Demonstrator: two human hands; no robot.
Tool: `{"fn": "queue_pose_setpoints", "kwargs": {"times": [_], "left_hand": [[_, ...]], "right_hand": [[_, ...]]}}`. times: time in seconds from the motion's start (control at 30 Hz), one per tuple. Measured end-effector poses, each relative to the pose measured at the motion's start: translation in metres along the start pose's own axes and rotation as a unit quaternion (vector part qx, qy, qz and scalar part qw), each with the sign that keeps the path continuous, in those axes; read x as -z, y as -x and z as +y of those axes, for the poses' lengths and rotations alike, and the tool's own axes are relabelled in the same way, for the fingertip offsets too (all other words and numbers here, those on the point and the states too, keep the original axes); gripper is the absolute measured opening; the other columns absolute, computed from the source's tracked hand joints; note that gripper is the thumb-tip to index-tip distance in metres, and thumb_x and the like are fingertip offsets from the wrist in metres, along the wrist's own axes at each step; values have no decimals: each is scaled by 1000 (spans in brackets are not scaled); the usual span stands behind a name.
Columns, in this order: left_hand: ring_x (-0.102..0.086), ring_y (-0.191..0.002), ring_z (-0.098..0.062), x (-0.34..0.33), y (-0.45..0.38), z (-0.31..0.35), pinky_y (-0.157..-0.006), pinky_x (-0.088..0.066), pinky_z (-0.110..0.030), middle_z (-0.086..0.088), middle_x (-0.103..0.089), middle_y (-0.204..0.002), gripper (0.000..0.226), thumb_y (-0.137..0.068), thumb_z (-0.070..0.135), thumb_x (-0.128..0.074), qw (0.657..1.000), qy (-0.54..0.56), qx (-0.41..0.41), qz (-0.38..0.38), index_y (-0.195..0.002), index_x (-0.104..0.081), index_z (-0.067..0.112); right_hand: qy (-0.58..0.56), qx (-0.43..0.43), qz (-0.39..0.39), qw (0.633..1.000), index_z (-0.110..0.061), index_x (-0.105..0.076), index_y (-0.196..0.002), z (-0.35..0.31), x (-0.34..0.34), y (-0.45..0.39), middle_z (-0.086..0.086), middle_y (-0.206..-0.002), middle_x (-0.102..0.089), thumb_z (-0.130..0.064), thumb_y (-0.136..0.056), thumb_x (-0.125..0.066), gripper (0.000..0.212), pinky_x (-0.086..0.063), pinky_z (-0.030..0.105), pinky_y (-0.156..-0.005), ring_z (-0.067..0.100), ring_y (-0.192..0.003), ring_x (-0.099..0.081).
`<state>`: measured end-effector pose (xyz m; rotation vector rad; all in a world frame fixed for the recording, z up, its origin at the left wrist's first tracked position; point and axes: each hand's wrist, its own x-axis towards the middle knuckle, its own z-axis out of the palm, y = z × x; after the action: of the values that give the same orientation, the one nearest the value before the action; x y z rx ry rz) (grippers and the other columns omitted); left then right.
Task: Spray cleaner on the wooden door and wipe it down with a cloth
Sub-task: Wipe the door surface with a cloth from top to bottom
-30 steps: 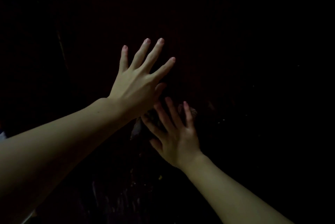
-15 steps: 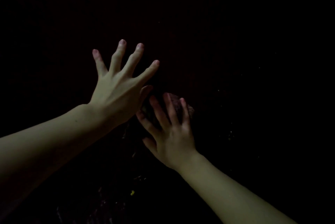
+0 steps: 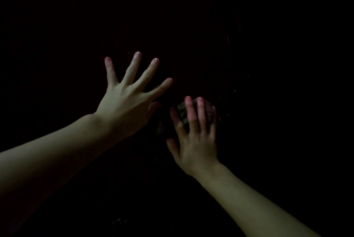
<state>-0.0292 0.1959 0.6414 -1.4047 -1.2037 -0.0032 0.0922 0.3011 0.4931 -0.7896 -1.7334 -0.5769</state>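
The scene is very dark; only the two forearms, the hands and a small bundle are resolved against the wooden door point(image 3: 249, 45), which fills the background as a near-black surface.

The left hand point(image 3: 126, 100) is spread flat with all fingers straight and splayed, and appears to be braced against the door; nothing is held in it. The right hand point(image 3: 195, 137) is laid over the cloth point(image 3: 182, 112), with its fingers extended across the bundle and pressing it to the door. Whether the thumb is curled round the cloth cannot be told. The cloth is located under the right fingertips, just right of the left thumb.

Compared with one second ago, the two hands have been separated: the left hand, formerly overlapping the right, has been shifted to the left, and the right hand with the cloth has been carried to the right and slightly upward. A wiping stroke is thus judged to be in progress.

A few pale specks are visible on the door to the right of the cloth; they may be spray droplets or debris. No spray bottle is in view, so the wiping stage is judged to have been reached.
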Motion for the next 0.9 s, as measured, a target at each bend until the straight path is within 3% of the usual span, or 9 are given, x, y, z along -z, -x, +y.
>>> {"fn": "queue_pose_setpoints", "kwargs": {"times": [0.1, 0.27, 0.37, 0.6, 0.77, 0.9], "left_hand": [[-19, -140, -50, 4, -8, 4, -100, -12, -79, -21, -29, -152, 62, -85, 47, -50, 1000, 6, 0, -2, -143, -42, 27], [-15, -143, -44, 4, -29, 10, -100, -9, -80, -19, -23, -155, 62, -87, 49, -46, 999, 11, -31, -1, -144, -40, 25], [-6, -145, -43, 2, -36, 10, -99, -7, -81, -16, -11, -159, 66, -88, 52, -38, 999, -8, -47, -14, -149, -28, 29], [-12, -144, -43, 5, -47, 13, -96, -11, -82, -15, -15, -159, 69, -85, 56, -37, 998, -14, -57, -23, -149, -30, 30], [-12, -144, -42, 6, -52, 10, -98, -10, -81, -15, -15, -159, 74, -83, 60, -33, 998, -10, -62, -28, -149, -27, 28], [-13, -144, -41, 8, -57, 12, -98, -11, -81, -16, -16, -158, 76, -82, 62, -33, 998, -5, -62, -29, -148, -31, 26]], "right_hand": [[20, 30, -3, 999, -30, -9, -153, 19, -1, -10, 16, -160, -2, -61, -86, -37, 79, -5, 61, -115, 38, -147, -3], [-6, -151, -6, 989, -24, -9, -154, 75, -8, 20, 18, -160, -5, -54, -86, -37, 78, -12, 62, -115, 37, -148, -4], [5, -183, -35, 982, -22, -4, -154, 87, -5, 29, 19, -161, 1, -55, -88, -30, 78, -15, 62, -112, 36, -148, -1], [29, -8, 13, 999, -24, -9, -154, 68, 14, -68, 19, -160, -2, -56, -89, -32, 75, 1, 56, -118, 35, -148, 0], [20, -143, -27, 989, -29, 4, -154, 111, 27, -98, 14, -160, 16, -57, -90, -19, 74, 4, 52, -117, 30, -148, 16], [-1, -194, -16, 981, -24, -12, -154, 116, 7, -25, 15, -161, 8, -53, -89, -28, 73, -5, 54, -118, 32, -149, 7]]}}
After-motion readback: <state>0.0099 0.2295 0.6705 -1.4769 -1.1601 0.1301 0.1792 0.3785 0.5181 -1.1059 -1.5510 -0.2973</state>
